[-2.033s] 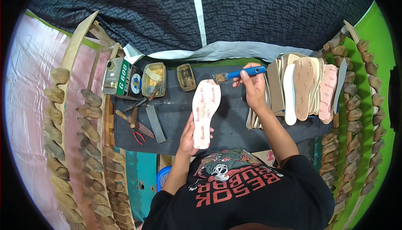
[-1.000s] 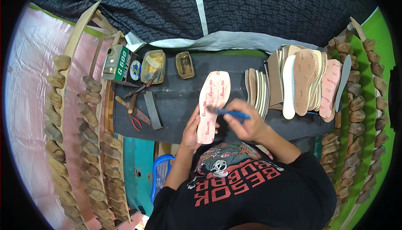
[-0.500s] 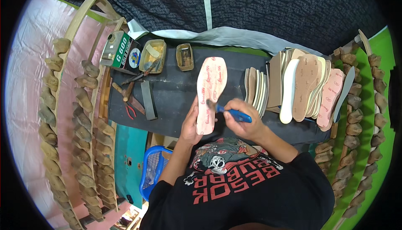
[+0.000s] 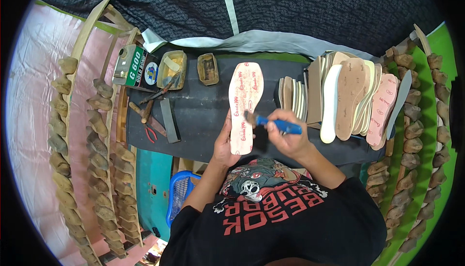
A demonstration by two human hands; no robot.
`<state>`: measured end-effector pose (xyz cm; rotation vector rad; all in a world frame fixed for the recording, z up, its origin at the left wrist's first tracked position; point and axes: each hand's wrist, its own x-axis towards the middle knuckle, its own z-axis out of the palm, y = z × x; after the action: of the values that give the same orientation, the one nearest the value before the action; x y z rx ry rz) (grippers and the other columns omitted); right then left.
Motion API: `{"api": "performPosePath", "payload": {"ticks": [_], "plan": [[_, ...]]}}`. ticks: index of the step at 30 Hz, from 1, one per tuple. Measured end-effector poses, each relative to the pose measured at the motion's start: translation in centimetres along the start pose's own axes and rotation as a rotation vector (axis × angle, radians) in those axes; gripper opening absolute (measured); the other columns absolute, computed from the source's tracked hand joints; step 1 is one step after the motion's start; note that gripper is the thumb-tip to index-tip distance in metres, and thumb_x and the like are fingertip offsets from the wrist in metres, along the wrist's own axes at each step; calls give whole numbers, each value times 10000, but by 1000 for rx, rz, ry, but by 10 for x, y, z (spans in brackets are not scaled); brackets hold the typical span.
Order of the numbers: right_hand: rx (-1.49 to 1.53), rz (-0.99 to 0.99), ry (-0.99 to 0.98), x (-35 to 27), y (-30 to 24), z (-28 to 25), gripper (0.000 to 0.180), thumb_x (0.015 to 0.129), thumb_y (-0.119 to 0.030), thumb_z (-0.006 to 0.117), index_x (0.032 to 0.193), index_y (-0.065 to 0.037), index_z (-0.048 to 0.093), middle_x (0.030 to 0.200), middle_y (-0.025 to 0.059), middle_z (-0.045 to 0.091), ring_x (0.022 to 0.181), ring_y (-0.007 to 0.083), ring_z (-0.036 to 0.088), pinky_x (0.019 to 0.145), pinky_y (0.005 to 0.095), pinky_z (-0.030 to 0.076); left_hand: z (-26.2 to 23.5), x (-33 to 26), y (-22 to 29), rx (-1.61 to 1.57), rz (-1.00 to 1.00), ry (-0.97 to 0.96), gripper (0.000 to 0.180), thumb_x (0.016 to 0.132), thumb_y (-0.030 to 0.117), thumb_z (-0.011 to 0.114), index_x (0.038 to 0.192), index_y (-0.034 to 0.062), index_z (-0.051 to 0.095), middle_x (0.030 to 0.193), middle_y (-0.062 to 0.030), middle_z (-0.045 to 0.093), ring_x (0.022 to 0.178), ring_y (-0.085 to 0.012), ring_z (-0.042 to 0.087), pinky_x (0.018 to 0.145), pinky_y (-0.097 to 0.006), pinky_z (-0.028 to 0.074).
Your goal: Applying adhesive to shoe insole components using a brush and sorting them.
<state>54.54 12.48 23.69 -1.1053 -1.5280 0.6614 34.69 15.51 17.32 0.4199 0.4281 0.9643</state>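
Seen from the head camera, a person in a black printed shirt is working at a dark surface (image 4: 203, 116), the left hand (image 4: 224, 145) gripping the near end of a pink insole (image 4: 244, 106) that is lying lengthwise at the middle of the bench, heel toward the body and toe pointing to twelve o'clock. The right hand (image 4: 286, 135) is clenching a blue-handled brush (image 4: 273, 124), its fingers wrapped round the handle and the bristle end touching the insole's right edge near its lower half. At two o'clock from the insole, a fanned stack of soles (image 4: 348, 101) in tan, white and pink is leaning on the surface; at ten o'clock an open glue tin (image 4: 172, 70), a smaller tin (image 4: 208, 69) and a green-and-white can (image 4: 135, 67) are standing in a row, with pliers and hand tools (image 4: 152, 120) lying just below them. Racks of wooden shoe lasts (image 4: 97, 135) are curving along the left and right rims. To do this stroke well, the brush is probably best drawn evenly along the length while the left hand is keeping the heel pinned flat, so that the coat is reaching the edges without spilling onto the surface; whether the bristles are loaded cannot be told.
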Motion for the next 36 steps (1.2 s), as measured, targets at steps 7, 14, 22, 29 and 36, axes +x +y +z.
{"api": "performPosePath", "payload": {"ticks": [7,14,22,29,36], "plan": [[76,-22,-134,-32,-4,16,181,901,-92,696,1016,0,590,892,117,679,697,211,681,609,323,530,-3,-2,7,-49,-66,-42,619,1064,366,400,1592,120,191,1438,-133,508,1133,-273,633,922,-416,565],[124,87,161,-7,11,9,177,940,-82,653,1058,16,565,888,113,659,730,161,649,661,288,519,-4,-8,3,-70,-106,-66,623,1056,320,390,1600,121,162,1428,-147,511,1139,-293,637,865,-442,592],[-5,47,-70,-21,-5,17,149,905,-56,661,1016,-12,571,826,81,637,657,157,635,603,292,517,-10,-5,-2,-157,-68,19,628,1050,310,403,1605,148,159,1474,-132,479,1136,-302,634,894,-452,582],[-38,25,-53,-6,-6,23,138,912,-60,652,1010,12,587,886,117,638,703,182,649,618,310,517,-11,-10,2,-134,-47,-11,651,1040,322,416,1608,152,149,1497,-131,457,1143,-297,627,879,-439,582],[-39,26,81,17,7,31,199,978,-74,601,1124,31,516,911,112,642,783,179,653,718,301,514,-14,-14,-4,-146,-62,-104,653,1047,340,400,1610,137,138,1499,-141,449,1143,-294,620,867,-445,586]]}}
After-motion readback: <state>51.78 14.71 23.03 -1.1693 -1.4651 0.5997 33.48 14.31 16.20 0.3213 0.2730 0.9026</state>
